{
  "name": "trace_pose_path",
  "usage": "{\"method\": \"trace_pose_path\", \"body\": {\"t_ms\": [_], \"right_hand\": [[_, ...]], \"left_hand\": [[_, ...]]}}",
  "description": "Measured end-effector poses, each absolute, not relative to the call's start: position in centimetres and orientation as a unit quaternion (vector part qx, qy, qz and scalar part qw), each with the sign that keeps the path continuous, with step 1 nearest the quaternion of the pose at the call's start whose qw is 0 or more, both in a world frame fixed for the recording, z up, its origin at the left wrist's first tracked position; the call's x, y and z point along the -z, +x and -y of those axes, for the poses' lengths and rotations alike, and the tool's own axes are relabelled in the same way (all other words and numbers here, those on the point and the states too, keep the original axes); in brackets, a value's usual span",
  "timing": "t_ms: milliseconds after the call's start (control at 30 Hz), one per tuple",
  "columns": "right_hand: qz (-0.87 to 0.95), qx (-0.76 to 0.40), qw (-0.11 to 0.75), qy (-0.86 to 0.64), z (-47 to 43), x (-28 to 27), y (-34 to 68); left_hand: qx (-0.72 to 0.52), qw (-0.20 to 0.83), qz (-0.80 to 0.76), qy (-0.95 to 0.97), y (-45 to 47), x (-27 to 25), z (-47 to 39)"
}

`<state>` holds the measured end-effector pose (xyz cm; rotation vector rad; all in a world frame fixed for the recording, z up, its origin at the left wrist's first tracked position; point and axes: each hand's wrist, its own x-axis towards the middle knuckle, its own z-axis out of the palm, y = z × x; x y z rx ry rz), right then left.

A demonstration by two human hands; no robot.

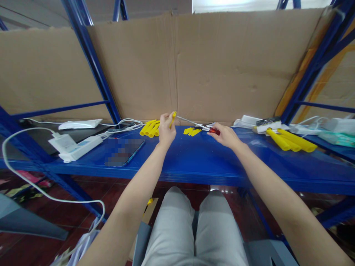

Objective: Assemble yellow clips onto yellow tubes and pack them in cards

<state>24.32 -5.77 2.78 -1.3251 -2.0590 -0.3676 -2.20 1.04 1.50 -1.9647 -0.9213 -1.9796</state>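
Observation:
My left hand [166, 130] is raised above the blue shelf, its fingers pinched on a small yellow piece [174, 116]. In my right hand [226, 136] is a screwdriver [214, 130] with a red handle and a long thin metal shaft. The shaft points left, and its end is close beside the yellow piece; whether they touch I cannot tell. Below the shaft lie several small yellow pieces [192, 131]. Several yellow tubes [150, 129] rest just left of my left hand, partly hidden by it.
A phone [125, 152] lies on the blue shelf [205, 159], near a white power strip [81, 148] with cables. Yellow cone-shaped tubes [294, 141] and a small box [267, 124] are at the right. Cardboard [222, 66] stands along the back, between blue metal posts [95, 70].

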Motion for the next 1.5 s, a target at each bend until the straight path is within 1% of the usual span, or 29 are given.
{"method": "trace_pose_path", "body": {"t_ms": [233,400,600,800,900,1000,1133,1333,1500], "right_hand": [[0.790,0.125,0.306,-0.517,5.98,-2.99,24.01],[0.769,0.118,0.335,-0.531,6.10,-3.02,24.08],[0.774,0.139,0.325,-0.525,6.18,-3.05,23.98],[0.787,0.129,0.313,-0.516,6.12,-3.06,23.82],[0.782,0.120,0.330,-0.516,6.16,-3.05,23.89],[0.769,0.118,0.341,-0.528,6.19,-3.08,23.99],[0.765,0.133,0.322,-0.541,6.22,-3.13,23.88],[0.772,0.154,0.294,-0.542,6.40,-3.18,23.54],[0.782,0.141,0.298,-0.528,6.45,-3.21,23.53]], "left_hand": [[0.677,0.067,0.314,-0.662,-2.22,-1.46,-1.16],[0.665,0.094,0.322,-0.667,-2.14,-1.47,-1.00],[0.657,0.132,0.324,-0.668,-2.15,-1.57,-0.68],[0.659,0.110,0.334,-0.664,-2.11,-1.67,-0.54],[0.658,0.095,0.338,-0.666,-2.08,-1.69,-0.54],[0.652,0.106,0.335,-0.672,-2.06,-1.71,-0.50],[0.647,0.126,0.334,-0.674,-2.08,-1.75,-0.35],[0.650,0.092,0.347,-0.669,-2.17,-1.82,-0.28],[0.655,0.109,0.344,-0.664,-2.16,-1.76,-0.43]]}}
